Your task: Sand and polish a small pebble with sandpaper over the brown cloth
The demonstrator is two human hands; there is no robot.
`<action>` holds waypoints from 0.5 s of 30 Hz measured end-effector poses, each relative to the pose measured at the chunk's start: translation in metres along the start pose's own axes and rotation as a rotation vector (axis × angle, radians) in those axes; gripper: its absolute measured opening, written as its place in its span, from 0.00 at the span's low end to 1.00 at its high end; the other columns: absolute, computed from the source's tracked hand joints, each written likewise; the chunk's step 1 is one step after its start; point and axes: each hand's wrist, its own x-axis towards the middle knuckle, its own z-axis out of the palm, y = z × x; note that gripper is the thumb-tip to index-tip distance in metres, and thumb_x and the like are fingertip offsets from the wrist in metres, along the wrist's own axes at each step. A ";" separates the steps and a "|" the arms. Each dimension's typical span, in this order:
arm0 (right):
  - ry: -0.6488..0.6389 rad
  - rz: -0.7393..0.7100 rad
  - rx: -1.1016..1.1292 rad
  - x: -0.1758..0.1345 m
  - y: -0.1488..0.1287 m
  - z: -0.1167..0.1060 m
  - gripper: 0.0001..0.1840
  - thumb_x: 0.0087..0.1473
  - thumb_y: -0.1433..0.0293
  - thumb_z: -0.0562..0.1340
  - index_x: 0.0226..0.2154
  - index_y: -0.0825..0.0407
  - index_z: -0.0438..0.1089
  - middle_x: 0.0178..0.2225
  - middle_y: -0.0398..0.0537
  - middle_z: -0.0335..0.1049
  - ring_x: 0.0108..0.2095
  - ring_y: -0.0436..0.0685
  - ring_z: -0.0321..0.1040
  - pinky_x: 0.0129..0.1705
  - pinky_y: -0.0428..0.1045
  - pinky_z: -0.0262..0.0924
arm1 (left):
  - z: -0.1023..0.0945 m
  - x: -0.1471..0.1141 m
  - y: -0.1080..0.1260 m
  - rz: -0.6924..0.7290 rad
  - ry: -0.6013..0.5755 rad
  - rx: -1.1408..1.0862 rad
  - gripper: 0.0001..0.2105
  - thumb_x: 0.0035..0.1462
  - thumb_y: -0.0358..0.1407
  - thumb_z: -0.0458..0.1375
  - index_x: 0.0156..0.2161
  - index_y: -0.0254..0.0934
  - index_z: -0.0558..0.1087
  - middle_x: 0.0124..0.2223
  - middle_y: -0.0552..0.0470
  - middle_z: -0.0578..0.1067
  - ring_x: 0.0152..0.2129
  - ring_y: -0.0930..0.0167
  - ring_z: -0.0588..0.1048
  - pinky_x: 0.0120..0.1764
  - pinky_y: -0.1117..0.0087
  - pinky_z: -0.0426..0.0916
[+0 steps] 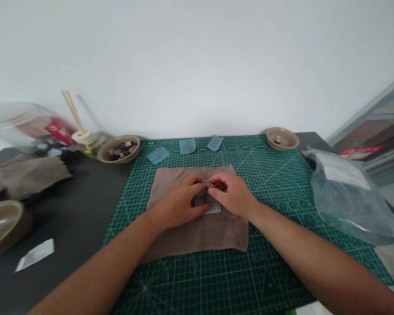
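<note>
Head view: we see the left hand [180, 201] and the right hand [235, 194] meeting at the centre of the frame, above a flat brown square cloth [200, 238] spread on a green gridded cutting mat [269, 170]. We make out a small brownish-grey piece [210, 185] pinched narrowly between the thumb and forefinger of the right hand; the fingers hide most of it, so we cannot tell its long axis or which way it points. Just below it, at the centre of the frame, a pale grey rectangular sheet [213, 209] lies flat on the cloth, its visible long axis running roughly left to right. The fingers of the left hand stand apart, the thumb touching this sheet and the forefinger near the piece; we cannot tell whether that forefinger touches it.

Along the top of the mat we find three blue sheets [187, 147], apart from one another. A tan round bowl [116, 160] of dark and pinkish stones [122, 151] stands at the upper left on the dark grey worktop [85, 197], and a shallow tan dish [290, 141] at the upper right.
</note>
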 end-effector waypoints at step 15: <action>0.016 -0.192 -0.314 -0.006 -0.001 -0.001 0.10 0.54 0.72 0.64 0.41 0.52 0.74 0.34 0.45 0.76 0.30 0.52 0.68 0.36 0.50 0.61 | 0.003 0.001 -0.002 0.069 -0.003 0.037 0.15 0.58 0.38 0.63 0.50 0.36 0.76 0.50 0.45 0.74 0.49 0.60 0.72 0.53 0.57 0.69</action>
